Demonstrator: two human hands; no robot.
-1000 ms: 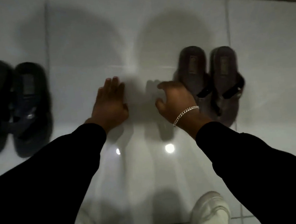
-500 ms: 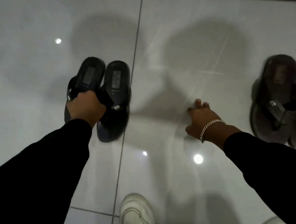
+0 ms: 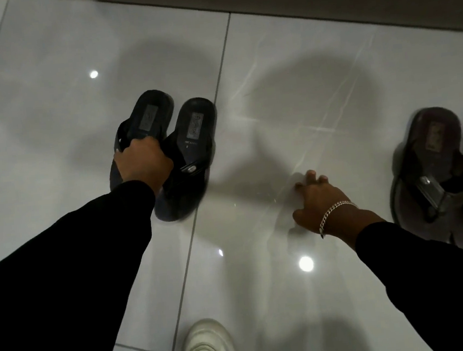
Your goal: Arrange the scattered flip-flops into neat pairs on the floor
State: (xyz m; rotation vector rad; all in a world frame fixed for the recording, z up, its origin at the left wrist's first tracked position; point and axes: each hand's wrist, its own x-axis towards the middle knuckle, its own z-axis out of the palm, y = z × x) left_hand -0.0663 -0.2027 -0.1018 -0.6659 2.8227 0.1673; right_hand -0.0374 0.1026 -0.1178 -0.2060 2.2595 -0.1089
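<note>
Far left: only bare white floor tiles, glossy, with lamp reflections. Next, the left hand, fingers clenched around the straps of the left black flip-flop. Hard to tell if this flip-flop is raised a little or lying flat; the toe end is hidden under the hand and the black sleeve. Just beside it, touching or almost touching along the inner edge, the right black flip-flop, lying across a tile joint, heel away from the person, a small metal piece on its strap. Both point the same way, so already close to a neat pair.

Further right, on the bare tile, the right hand, holding nothing, fingers released and spread, tips pressed on the floor, probably as support; a silver bracelet on the wrist. At the right border, the brown flip-flops, side by side, the second one cut by the frame edge. Low in the middle, a white shoe.

Possible trouble from here: a grip on the straps only, so the sole may swing and knock its neighbour out of line. On such a polished tile, easy sliding of a pushed flip-flop, and of the supporting palm too. Also possible: putting down at an angle, or with a gap.
</note>
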